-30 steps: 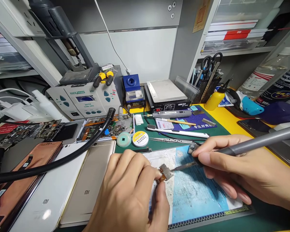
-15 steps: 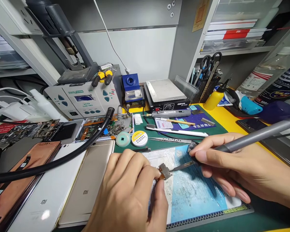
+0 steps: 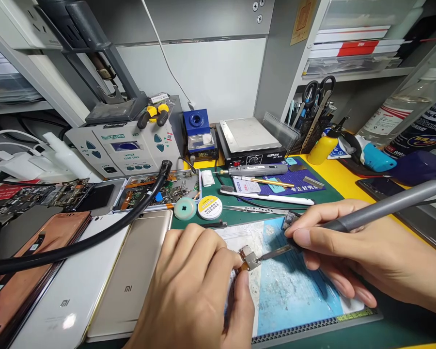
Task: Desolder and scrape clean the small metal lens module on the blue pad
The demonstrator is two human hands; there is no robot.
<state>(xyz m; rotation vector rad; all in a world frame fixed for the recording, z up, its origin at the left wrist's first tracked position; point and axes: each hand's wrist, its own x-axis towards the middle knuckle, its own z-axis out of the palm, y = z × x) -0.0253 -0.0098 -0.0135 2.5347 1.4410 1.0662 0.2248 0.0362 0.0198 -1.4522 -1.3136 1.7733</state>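
Observation:
My left hand (image 3: 196, 286) rests on the work pad (image 3: 294, 291), thumb and forefinger pinching a small metal-cased part with an orange flex cable (image 3: 250, 258). In my right hand (image 3: 349, 247) is a grey soldering iron (image 3: 388, 207), held like a pen. Its thin tip reaches left to the right edge of the metal part and appears to touch it. A small dark piece (image 3: 288, 220) lies just by my right fingertips. The pad is blue and white, with scuffs and specks across it. My left fingers hide some of the flex cable.
Phones, among them a gold phone (image 3: 131, 271), lie at left beneath a thick black hose (image 3: 94, 249). Behind the pad are tweezers (image 3: 254, 210), a toothbrush (image 3: 269, 196) and two round tins, one white and yellow (image 3: 210, 207). A hot-air station (image 3: 131, 150) and a hot plate (image 3: 250, 138) stand behind.
The metal part has tilted slightly between my left fingers, and its face catches more light. The iron's tip stays at its right edge; both hands are nearly still.

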